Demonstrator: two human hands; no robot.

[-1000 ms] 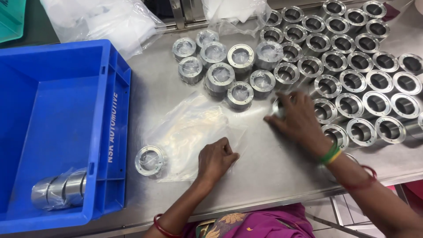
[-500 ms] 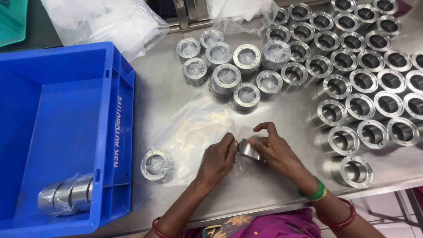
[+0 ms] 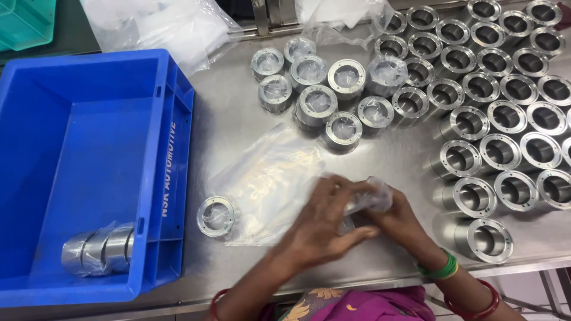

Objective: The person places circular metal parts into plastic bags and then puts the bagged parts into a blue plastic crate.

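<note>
Both my hands meet over the steel table near its front edge. My left hand [image 3: 324, 223] and my right hand [image 3: 392, 217] grip a small clear plastic bag [image 3: 372, 199] wrapped around a metal ring part, which is mostly hidden by my fingers. A stack of flat clear bags [image 3: 267, 181] lies just left of my hands. One bagged metal ring [image 3: 216, 216] rests at that stack's left corner.
A blue plastic crate [image 3: 89, 154] on the left holds a few bagged rings [image 3: 98, 248]. Several bagged rings [image 3: 321, 89] stand mid-table. Several bare metal rings [image 3: 505, 113] fill the right side. Loose plastic sheets [image 3: 160, 24] lie at the back.
My right hand took a bare ring from the right-hand group and brought it to my left hand. Both hands now hold it inside a clear bag.
</note>
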